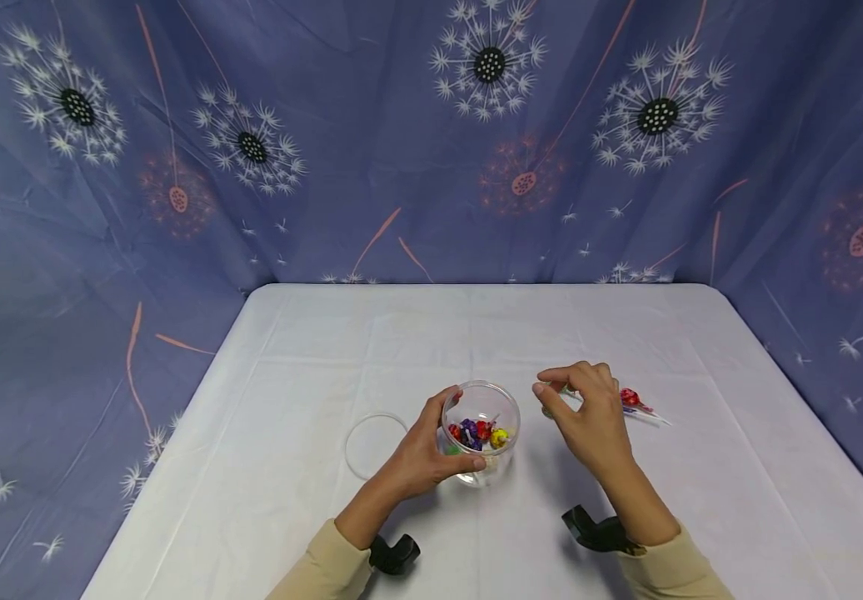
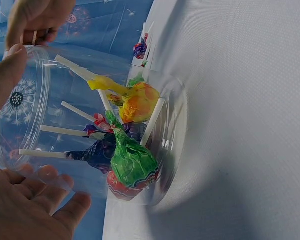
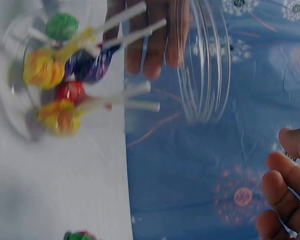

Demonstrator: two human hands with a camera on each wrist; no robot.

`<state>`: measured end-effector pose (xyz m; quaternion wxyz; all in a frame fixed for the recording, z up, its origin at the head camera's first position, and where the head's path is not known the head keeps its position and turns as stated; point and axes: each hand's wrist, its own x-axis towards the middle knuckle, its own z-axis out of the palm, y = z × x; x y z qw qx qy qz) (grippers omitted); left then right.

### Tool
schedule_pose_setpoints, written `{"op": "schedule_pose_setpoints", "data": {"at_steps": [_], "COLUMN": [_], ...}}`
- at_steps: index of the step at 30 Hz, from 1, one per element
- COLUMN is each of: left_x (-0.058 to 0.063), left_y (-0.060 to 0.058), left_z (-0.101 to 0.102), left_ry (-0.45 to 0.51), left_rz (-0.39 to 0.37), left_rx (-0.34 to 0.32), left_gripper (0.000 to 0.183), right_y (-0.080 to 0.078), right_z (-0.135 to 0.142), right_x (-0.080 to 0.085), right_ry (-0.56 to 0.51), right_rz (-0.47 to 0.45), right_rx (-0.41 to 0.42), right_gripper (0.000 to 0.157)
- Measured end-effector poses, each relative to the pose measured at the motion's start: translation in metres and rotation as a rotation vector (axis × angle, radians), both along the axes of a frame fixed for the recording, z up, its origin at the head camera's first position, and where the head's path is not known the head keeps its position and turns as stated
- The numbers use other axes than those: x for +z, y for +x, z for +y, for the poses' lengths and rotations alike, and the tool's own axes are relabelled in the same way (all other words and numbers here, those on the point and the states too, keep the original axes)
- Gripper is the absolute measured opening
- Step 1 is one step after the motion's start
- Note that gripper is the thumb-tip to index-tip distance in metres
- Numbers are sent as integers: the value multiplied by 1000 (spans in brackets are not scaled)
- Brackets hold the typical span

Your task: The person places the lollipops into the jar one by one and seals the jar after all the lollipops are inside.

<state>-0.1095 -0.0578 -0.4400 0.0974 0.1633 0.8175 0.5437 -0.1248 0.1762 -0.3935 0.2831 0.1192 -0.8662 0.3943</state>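
Observation:
My left hand (image 1: 420, 458) grips a clear plastic jar (image 1: 512, 450), thumb on the near side and fingers around the far side. Inside are several wrapped lollipops, including a yellow one (image 2: 140, 102), a green one (image 2: 134, 160) and a dark purple one (image 2: 101, 152). Their white sticks point toward the open mouth. To the right of the jar hovers my right hand (image 1: 589, 417), its thumb and fingers loosely bent and apart, with nothing visible between them. More lollipops (image 1: 630, 397) lie on the table behind it, partly hidden by the hand.
A thin, pale round ring (image 1: 347, 446), perhaps a lid, lies left of the jar. White cloth covers the table (image 1: 311, 350), and a blue dandelion-print curtain (image 1: 371, 142) hangs behind it. Each wrist carries a black camera mount (image 1: 396, 556).

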Motion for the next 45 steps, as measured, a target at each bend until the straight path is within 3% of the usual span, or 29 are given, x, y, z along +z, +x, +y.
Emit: {"op": "schedule_pose_setpoints", "data": {"at_steps": [14, 33, 45], "left_x": [0, 1, 1], "left_y": [0, 0, 0], "left_z": [0, 0, 1], "left_ry": [-12, -22, -15], "left_rz": [-4, -9, -9], "left_rx": [3, 1, 2], "left_gripper": [94, 94, 95], "right_y": [-4, -11, -13], "right_z": [33, 57, 67], "right_x": [-18, -50, -74], "right_ry": [-15, 37, 178], "right_rz": [-90, -186, -271], "right_rx": [-135, -177, -124], "right_gripper": [13, 17, 21]}}
